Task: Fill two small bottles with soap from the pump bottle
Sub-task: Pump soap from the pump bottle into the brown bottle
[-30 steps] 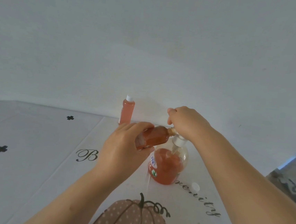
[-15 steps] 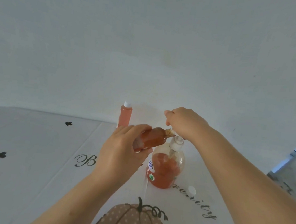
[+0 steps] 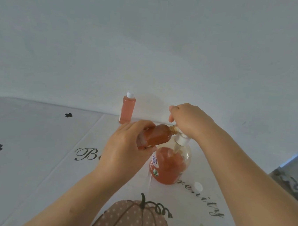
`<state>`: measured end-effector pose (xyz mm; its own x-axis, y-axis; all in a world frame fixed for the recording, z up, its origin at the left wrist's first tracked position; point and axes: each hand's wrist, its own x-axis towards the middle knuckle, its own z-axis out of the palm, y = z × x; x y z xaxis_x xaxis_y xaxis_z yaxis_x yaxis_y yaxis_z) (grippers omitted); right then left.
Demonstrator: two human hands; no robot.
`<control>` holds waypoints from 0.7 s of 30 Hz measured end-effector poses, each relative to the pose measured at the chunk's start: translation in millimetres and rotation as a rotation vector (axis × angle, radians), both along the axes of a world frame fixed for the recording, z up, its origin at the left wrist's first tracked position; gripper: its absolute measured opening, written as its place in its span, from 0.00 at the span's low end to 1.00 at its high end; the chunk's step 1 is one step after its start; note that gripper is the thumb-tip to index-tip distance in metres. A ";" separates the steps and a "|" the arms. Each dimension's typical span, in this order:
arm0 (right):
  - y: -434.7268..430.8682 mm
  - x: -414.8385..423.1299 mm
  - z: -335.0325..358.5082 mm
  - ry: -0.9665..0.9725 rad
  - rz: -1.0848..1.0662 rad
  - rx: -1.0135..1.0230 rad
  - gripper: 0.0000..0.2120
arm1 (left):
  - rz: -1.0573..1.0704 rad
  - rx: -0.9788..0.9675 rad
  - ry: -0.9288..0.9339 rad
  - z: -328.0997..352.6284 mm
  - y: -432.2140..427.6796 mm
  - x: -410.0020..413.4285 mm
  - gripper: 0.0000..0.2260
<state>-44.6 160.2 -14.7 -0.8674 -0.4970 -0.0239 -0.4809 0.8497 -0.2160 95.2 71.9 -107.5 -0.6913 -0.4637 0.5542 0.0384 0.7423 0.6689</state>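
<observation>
The clear pump bottle, about half full of orange soap, stands on the table in the middle. My left hand grips a small bottle full of orange soap, tilted on its side with its open neck at the pump's spout. My right hand rests on top of the pump head with curled fingers and hides it. A second small bottle, filled and capped in white, stands upright by the wall behind.
A loose white cap lies on the tablecloth to the right of the pump bottle. The cloth is white with black lettering and a pumpkin print. A pale wall rises just behind the table.
The view has tilted slightly, so everything sits a little higher in the frame. Both hands and the tilted small bottle keep their places at the pump.
</observation>
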 end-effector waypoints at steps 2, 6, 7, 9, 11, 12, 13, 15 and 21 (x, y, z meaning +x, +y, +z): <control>-1.3 0.4 2.4 0.006 -0.002 0.015 0.13 | -0.009 0.024 -0.001 0.6 1.1 0.1 0.19; -2.5 -1.0 8.6 -0.022 -0.029 -0.058 0.18 | -0.008 0.055 0.024 0.3 3.0 -0.4 0.19; -2.7 -1.0 9.0 -0.037 -0.038 -0.075 0.19 | -0.005 0.055 0.027 0.0 3.5 -0.1 0.19; -2.2 -0.2 10.4 -0.052 -0.038 -0.080 0.20 | -0.005 0.067 0.024 0.4 4.7 0.4 0.19; -1.4 1.6 11.7 -0.044 -0.035 -0.070 0.20 | -0.007 0.084 0.019 0.8 5.8 0.5 0.19; -1.2 2.1 12.9 -0.041 -0.037 -0.065 0.20 | -0.004 0.085 0.017 1.0 6.0 0.7 0.19; -1.1 2.2 13.5 -0.040 -0.040 -0.064 0.20 | -0.001 0.084 0.011 1.1 6.2 0.7 0.19; -1.6 2.7 14.0 -0.043 -0.044 -0.061 0.20 | -0.006 0.090 0.002 1.4 6.3 0.9 0.19; -4.4 1.6 13.4 -0.050 -0.056 -0.076 0.20 | -0.006 0.115 -0.002 3.1 5.1 1.7 0.19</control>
